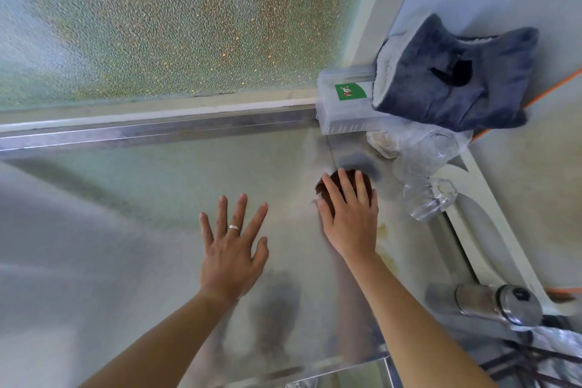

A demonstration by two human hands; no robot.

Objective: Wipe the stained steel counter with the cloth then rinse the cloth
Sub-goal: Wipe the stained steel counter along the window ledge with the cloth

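The left hand (231,249) lay flat on the steel counter (141,198), fingers spread, holding nothing. Just to its right, apart from it, the right hand (349,217) pressed straight fingers on the dark brown cloth (327,187), bunched into a lump with no clear long axis. Farther right stood a clear plastic box (343,104) under a blue towel (453,79).
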